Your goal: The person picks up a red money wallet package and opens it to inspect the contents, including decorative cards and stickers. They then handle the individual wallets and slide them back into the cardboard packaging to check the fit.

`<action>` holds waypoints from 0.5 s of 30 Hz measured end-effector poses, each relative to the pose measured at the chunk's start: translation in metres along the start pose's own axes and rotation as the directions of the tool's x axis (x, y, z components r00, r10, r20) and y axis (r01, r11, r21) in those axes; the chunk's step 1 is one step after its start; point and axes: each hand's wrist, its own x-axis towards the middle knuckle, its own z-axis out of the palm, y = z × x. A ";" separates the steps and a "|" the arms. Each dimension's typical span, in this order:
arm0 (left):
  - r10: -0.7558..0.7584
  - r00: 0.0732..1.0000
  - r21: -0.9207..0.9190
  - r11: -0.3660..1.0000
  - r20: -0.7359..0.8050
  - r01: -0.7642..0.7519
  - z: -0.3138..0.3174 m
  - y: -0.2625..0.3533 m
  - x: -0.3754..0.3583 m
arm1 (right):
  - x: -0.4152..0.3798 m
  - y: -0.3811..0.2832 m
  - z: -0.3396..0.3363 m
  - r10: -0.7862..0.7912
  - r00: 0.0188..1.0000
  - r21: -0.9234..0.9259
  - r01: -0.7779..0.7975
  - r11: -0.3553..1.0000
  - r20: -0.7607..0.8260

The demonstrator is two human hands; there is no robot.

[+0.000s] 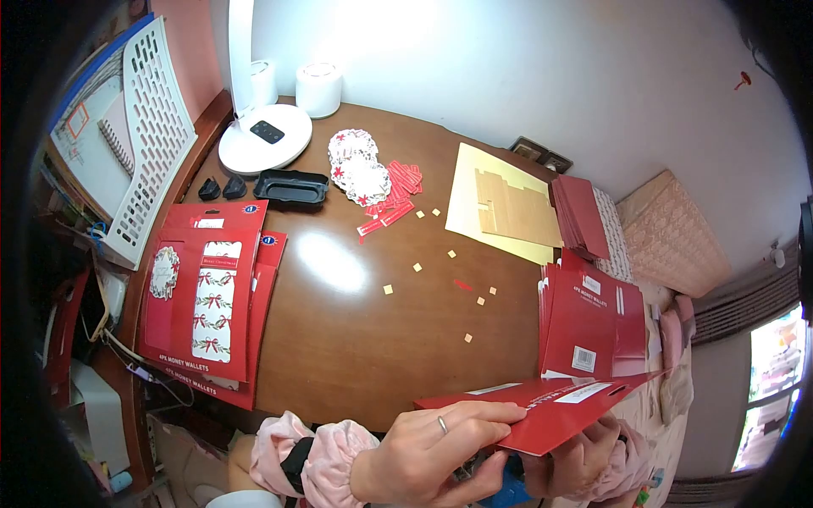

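Note:
A red cardboard money wallets sleeve [559, 411] is held tilted at the table's front right edge, its printed face and white label turned up. My left hand [449, 444], with a ring on one finger, pinches its near left edge between thumb and fingers. My right hand [584, 461] grips the sleeve from below on the right, its fingers partly hidden by the card. Just beyond it lies a stack of similar red sleeves [584, 317] with a barcode label.
Filled money wallets packs [203, 296] lie at the left. Round wreath tags [360, 165], red Christmas strips [398, 190], small square stickers [389, 289] and a black tray [290, 188] are spread about. Yellow card sheets [500, 199] lie far right; a lamp [265, 140] stands behind.

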 end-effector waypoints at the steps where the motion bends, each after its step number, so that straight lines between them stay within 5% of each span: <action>1: -0.008 1.000 0.018 1.000 -0.004 0.008 0.000 0.002 0.002 | 0.002 -0.004 -0.001 0.042 0.999 -0.016 -0.042 0.999 -0.014; 3: -0.015 1.000 0.036 0.999 -0.007 0.015 0.000 0.003 0.002 | 0.002 -0.004 -0.002 0.083 0.996 -0.032 -0.084 0.996 -0.031; 8: -0.013 1.000 0.065 0.998 0.004 0.013 0.000 0.004 0.001 | 0.002 0.015 0.001 -0.251 0.965 -0.023 0.250 0.968 -0.076; 15: 0.006 1.000 0.089 0.996 0.005 -0.007 0.005 0.001 -0.006 | 0.002 0.012 -0.007 -0.220 0.975 0.032 0.220 0.975 -0.002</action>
